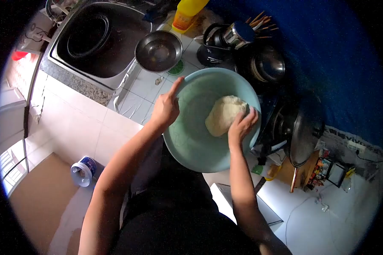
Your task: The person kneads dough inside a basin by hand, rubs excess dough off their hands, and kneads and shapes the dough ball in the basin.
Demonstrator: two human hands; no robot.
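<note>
A wide pale green basin is in front of my body, at the counter's edge. Inside it, right of the middle, sits a lump of pale dough. My left hand grips the basin's left rim, its index finger stretched along the edge and the other fingers curled. My right hand is inside the basin, with fingers curved over the dough's right side; part of the dough is hidden beneath them.
Beyond the basin stand a steel bowl, a yellow bottle and a black kettle. A sink with a dark round pan lies at the upper left. A lidded wok is to the right; a white bucket stands on the floor.
</note>
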